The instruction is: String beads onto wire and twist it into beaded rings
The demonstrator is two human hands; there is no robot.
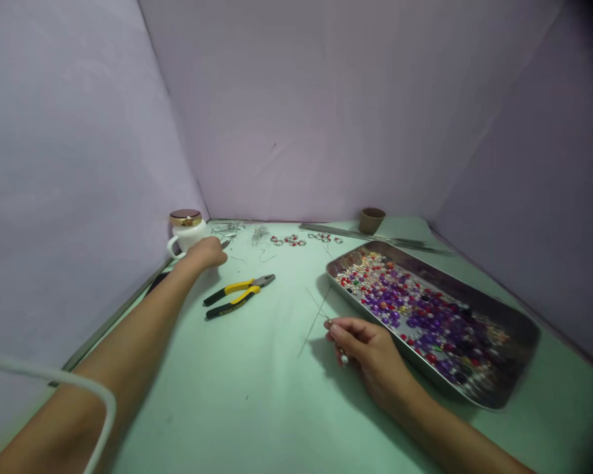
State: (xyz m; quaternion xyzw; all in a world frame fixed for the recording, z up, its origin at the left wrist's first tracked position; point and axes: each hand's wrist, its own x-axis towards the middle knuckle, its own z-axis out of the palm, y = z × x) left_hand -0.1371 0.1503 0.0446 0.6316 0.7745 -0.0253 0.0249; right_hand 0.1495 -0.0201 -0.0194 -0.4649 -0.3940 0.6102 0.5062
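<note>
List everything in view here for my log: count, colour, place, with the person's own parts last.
Tray: one, silvery metal, right
Beads: too many to count, mostly purple, red, whitish, in the tray
Pliers: one, yellow-black, left of centre
Mug: one, white, gold-rimmed lid, far left
Cup: one, brown, far right
Long rods: a bundle, grey, before the cup
Beaded pieces: several, red-silver, far centre
Wire scraps: uncounted, silvery, far left
Dark item: one, identity unclear, beside left forearm
Cable: one, white, lower left
Tabletop: one, pale green, below
Walls: three, pale lilac, around
Hands: two, bare; left by mug, right holding wire
</note>
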